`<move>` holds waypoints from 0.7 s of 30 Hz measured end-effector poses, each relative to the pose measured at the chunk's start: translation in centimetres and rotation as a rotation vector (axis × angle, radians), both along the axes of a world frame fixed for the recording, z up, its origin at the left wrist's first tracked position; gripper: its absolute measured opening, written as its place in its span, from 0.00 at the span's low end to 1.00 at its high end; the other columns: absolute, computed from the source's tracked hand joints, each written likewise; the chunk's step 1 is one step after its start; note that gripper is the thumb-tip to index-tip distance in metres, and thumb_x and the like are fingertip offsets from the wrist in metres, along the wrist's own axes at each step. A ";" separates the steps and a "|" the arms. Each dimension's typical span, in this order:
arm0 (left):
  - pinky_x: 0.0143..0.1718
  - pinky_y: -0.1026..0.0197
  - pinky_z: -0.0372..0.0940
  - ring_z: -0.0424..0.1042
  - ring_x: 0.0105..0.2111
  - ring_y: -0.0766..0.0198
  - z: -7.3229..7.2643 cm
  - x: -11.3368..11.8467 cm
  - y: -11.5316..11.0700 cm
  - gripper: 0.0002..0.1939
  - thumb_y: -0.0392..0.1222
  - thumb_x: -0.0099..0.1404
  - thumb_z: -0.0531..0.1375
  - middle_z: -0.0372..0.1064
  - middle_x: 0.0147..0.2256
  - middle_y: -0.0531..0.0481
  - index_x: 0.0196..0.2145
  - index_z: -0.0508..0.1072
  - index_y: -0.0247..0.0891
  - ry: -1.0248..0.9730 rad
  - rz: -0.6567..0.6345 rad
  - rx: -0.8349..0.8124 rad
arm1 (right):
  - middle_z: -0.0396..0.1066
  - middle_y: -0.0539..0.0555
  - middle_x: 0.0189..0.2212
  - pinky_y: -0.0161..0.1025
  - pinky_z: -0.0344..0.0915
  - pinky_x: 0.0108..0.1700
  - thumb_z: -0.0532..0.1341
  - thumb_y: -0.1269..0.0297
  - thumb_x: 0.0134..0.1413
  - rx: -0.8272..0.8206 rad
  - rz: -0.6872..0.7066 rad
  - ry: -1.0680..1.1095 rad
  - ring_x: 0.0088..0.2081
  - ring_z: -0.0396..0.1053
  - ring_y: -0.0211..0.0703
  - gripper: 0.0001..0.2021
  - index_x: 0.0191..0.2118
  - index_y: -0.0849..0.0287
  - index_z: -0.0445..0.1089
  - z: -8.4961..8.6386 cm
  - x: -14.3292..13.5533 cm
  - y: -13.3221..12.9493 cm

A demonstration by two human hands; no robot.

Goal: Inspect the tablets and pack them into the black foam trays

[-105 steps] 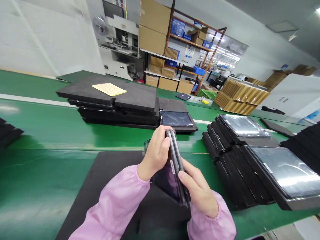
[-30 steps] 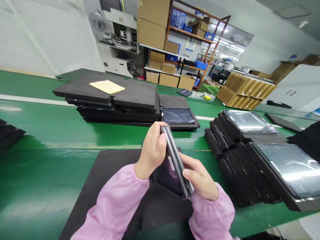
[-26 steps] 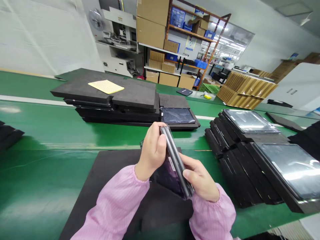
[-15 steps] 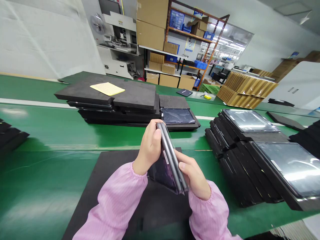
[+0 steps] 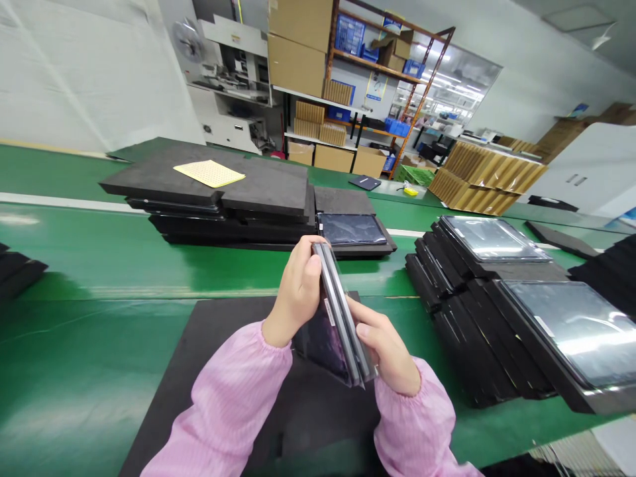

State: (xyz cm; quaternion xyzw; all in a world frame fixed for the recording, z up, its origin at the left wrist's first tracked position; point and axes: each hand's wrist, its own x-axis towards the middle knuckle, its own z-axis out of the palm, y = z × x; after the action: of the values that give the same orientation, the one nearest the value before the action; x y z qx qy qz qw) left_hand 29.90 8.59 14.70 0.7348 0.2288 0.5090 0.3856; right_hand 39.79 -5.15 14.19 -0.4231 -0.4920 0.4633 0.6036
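Note:
Between my hands, two flat tablet-like panels [image 5: 325, 339] stand on edge, pressed face to face and tilted, with silvery edges and a clear film around them. My left hand [image 5: 299, 283] is closed around their upper left end, thumb along the near edge. On the right side, my right hand [image 5: 385, 341] grips the lower part, its fingers partly hidden behind the panels. A small white label shows on the left panel's dark face. Underneath lies a black foam sheet [image 5: 199, 371] on the green bench [image 5: 74, 371].
Black foam trays [image 5: 233, 232] are stacked at the back left, with a yellow sticker sheet [image 5: 209, 173] on top. A dark panel [image 5: 352, 229] lies in a tray beside them. More stacked trays with shiny panels [image 5: 576, 328] stand at right. Cardboard dividers [image 5: 484, 177] sit farther back.
The view has shifted slightly, so the background sits a little further left. Both hands keep the same hold on the panels.

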 end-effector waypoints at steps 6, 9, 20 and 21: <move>0.45 0.51 0.69 0.72 0.39 0.56 -0.1 0.0 0.1 0.12 0.48 0.68 0.43 0.70 0.35 0.48 0.39 0.62 0.43 -0.007 -0.006 -0.005 | 0.75 0.44 0.58 0.49 0.52 0.71 0.60 0.60 0.58 -0.022 -0.011 -0.024 0.64 0.67 0.54 0.22 0.58 0.45 0.75 0.3 0.0 0.0; 0.43 0.52 0.69 0.72 0.37 0.56 0.0 0.1 0.1 0.11 0.48 0.68 0.44 0.70 0.35 0.48 0.38 0.62 0.43 -0.006 -0.005 0.002 | 0.75 0.44 0.58 0.48 0.53 0.71 0.59 0.61 0.57 -0.008 0.002 -0.030 0.64 0.67 0.53 0.23 0.59 0.44 0.74 0.2 0.2 0.0; 0.40 0.52 0.69 0.71 0.35 0.57 0.3 -0.1 0.0 0.10 0.47 0.66 0.44 0.69 0.34 0.49 0.37 0.62 0.44 -0.020 -0.055 -0.027 | 0.67 0.49 0.65 0.52 0.50 0.72 0.61 0.58 0.57 -0.005 0.034 -0.116 0.69 0.59 0.56 0.28 0.64 0.49 0.69 0.5 0.2 -0.5; 0.40 0.53 0.68 0.71 0.34 0.57 0.4 0.0 0.0 0.10 0.47 0.66 0.44 0.69 0.33 0.49 0.37 0.62 0.44 -0.025 -0.061 -0.027 | 0.66 0.49 0.66 0.53 0.50 0.72 0.61 0.59 0.57 -0.005 0.029 -0.120 0.69 0.58 0.56 0.28 0.65 0.49 0.68 0.4 0.2 -0.6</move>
State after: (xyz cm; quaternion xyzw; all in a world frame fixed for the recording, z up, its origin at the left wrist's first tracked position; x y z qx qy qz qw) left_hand 29.85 8.59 15.05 0.7298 0.2086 0.5029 0.4135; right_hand 39.96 -5.72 14.64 -0.4442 -0.5322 0.4472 0.5652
